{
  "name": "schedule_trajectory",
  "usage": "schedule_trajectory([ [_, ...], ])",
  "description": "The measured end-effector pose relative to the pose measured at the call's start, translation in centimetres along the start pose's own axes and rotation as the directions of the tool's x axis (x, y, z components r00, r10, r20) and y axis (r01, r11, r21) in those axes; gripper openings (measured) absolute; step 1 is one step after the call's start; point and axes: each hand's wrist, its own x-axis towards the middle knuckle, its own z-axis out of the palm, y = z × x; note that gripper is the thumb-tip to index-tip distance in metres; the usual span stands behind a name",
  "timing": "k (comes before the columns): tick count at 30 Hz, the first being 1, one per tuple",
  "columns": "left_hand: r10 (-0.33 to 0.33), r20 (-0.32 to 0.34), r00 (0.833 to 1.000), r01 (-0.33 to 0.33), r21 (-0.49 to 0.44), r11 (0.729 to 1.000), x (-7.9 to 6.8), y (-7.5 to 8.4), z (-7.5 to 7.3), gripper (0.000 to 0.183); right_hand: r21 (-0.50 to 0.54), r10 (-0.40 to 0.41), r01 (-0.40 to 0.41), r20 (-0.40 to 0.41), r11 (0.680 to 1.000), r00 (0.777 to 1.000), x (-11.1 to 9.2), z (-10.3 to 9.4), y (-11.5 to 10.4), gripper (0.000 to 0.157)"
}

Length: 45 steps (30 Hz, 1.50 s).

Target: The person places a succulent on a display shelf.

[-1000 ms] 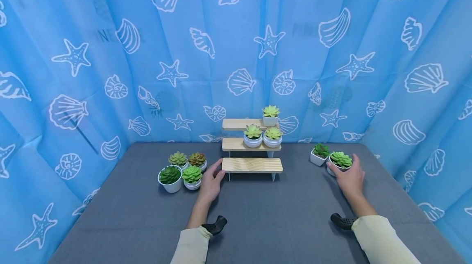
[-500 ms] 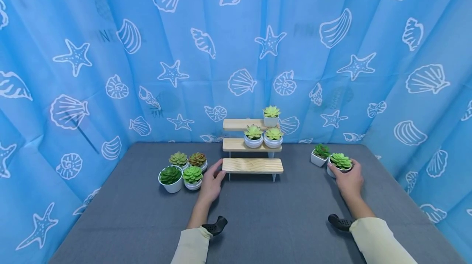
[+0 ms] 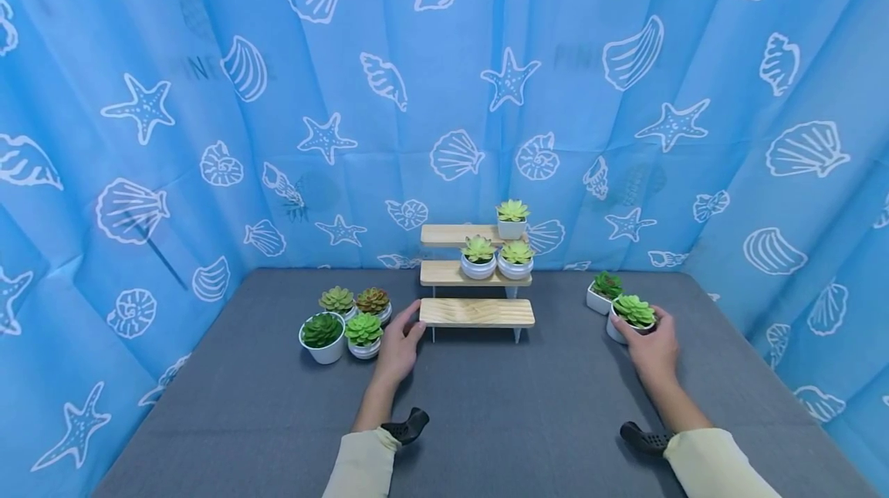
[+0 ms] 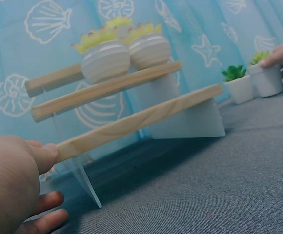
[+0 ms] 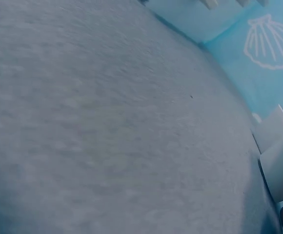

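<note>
My right hand (image 3: pixel 656 343) grips a white round pot with a bright green succulent (image 3: pixel 635 311), thumb on one side and fingers on the other. In the right wrist view that white pot (image 5: pixel 280 165) shows at the right edge, with only a bit of the hand. Beside it stands a square white pot with a darker green succulent (image 3: pixel 606 293). My left hand (image 3: pixel 397 347) pinches the left end of the lowest board of a three-tier wooden stand (image 3: pixel 476 313). In the left wrist view the thumb (image 4: pixel 48 155) lies against the board's end, with other fingers spread below.
Two succulents in round ribbed pots (image 3: pixel 478 259) sit on the middle tier's right half. One in a square pot (image 3: pixel 512 218) stands on the top tier's right end. Several potted succulents (image 3: pixel 322 334) cluster left of my left hand. A blue shell-print curtain (image 3: pixel 417 96) surrounds the grey table.
My right hand has closed in on the round pot and shifted it slightly left and toward me. My left hand has stayed at the stand's end.
</note>
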Motion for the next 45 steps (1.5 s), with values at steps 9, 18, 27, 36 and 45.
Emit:
schedule_trajectory([
  [9, 0.002, 0.005, 1.000, -0.002, -0.002, 1.000, 0.0, -0.2, 0.0, 0.044, 0.040, -0.027, 0.025, 0.042, 0.999, 0.999, -2.3, 0.0, -0.6, 0.081],
  [18, 0.013, 0.003, 1.000, -0.013, -0.008, 1.000, 0.0, -0.2, -0.1, 0.044, 0.115, -0.016, 0.007, 0.085, 0.993, 0.996, -4.4, 0.1, -1.8, 0.077],
  [27, 0.006, 0.012, 1.000, -0.006, -0.009, 1.000, 0.2, -0.3, -0.1, 0.044, 0.236, -0.016, -0.044, 0.247, 0.971, 0.969, -7.2, 0.5, -4.2, 0.073],
  [36, 0.001, 0.012, 1.000, -0.001, -0.015, 1.000, 0.1, 0.0, 0.0, 0.044, 0.251, -0.153, 0.085, 0.265, 0.964, 0.952, -8.5, 2.0, -5.9, 0.070],
  [45, -0.006, 0.004, 1.000, 0.006, -0.013, 1.000, 0.0, 0.0, 0.0, 0.044, 0.298, -0.243, 0.158, 0.273, 0.941, 0.931, -9.1, 3.4, -7.7, 0.070],
])
